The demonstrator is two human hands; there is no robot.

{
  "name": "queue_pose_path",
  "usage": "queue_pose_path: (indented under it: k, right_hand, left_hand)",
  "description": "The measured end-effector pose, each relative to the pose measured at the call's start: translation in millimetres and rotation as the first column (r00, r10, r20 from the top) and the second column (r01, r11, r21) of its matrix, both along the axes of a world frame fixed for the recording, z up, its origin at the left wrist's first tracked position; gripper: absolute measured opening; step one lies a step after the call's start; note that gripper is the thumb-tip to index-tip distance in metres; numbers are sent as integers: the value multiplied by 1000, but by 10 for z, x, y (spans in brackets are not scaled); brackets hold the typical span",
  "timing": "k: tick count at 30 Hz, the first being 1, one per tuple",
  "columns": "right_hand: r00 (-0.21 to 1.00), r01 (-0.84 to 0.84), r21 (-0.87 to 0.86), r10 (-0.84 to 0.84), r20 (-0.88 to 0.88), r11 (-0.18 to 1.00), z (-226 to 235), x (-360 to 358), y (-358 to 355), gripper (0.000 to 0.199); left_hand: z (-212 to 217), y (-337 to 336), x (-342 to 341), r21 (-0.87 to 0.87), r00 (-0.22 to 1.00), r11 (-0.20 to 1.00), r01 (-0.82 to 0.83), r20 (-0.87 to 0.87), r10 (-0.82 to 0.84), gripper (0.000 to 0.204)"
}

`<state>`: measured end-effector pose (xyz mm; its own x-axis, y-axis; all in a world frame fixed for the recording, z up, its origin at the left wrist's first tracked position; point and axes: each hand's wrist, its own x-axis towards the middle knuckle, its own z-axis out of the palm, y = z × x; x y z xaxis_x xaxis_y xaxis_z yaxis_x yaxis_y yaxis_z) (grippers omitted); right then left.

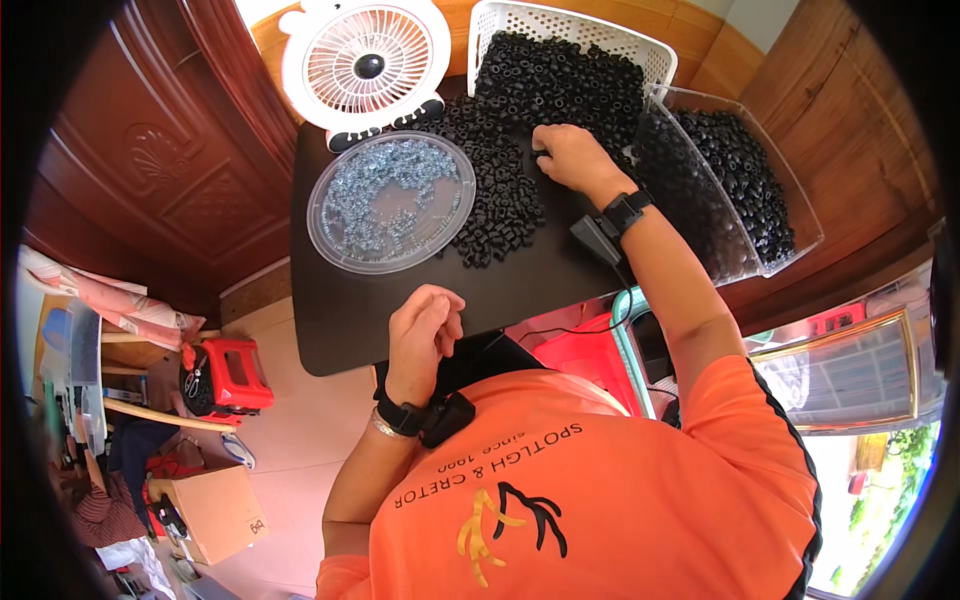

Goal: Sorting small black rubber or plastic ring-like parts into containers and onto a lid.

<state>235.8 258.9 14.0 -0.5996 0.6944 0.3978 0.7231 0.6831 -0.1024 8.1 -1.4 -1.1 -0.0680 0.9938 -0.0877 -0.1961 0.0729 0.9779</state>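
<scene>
At the right edge of a loose heap of small black ring-shaped parts (497,212), my right hand (575,158) is closed with its fingertips turned down. Whatever it may hold is hidden. My left hand (425,322) hovers over the table's near edge, fingers curled and thumb pressed against them. I cannot make out anything between those fingers. Beyond it, to the left of the heap, lies a round clear plastic lid or shallow tray (398,262) with many small clear bluish pieces (365,185) spread in it.
The dark table (340,310) bears a white animal-shaped fan (370,70) at the back left. A white perforated basket (655,55) of black parts stands at the back, partly spilling forward. A clear bin (745,185) of them is at right. A cable (570,330) hangs off the near edge.
</scene>
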Motion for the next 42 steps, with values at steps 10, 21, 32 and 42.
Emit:
queue_pose_path:
  k: [10,21,32,42]
  right_hand:
    - [727,-463,-327,142,-672,824,464,-418,-1039,34]
    - [635,-675,-111,498,-591,729,341,-892,-1668,42]
    - [679,-582,-30,466,-568,812,248,-1025,-1767,27]
    - [685,-610,-125,442,-579,783,273,-1115,-1698,20]
  left_hand:
    - [12,29,-80,-19,1000,1000,-8,23,9,28]
    - [161,41,-57,106,973,992,-73,228,47,26]
    - [27,-26,-200,133,975,988,-74,218,44,26]
    - [-35,-59,-347,87,978,988,-126,179,109,25]
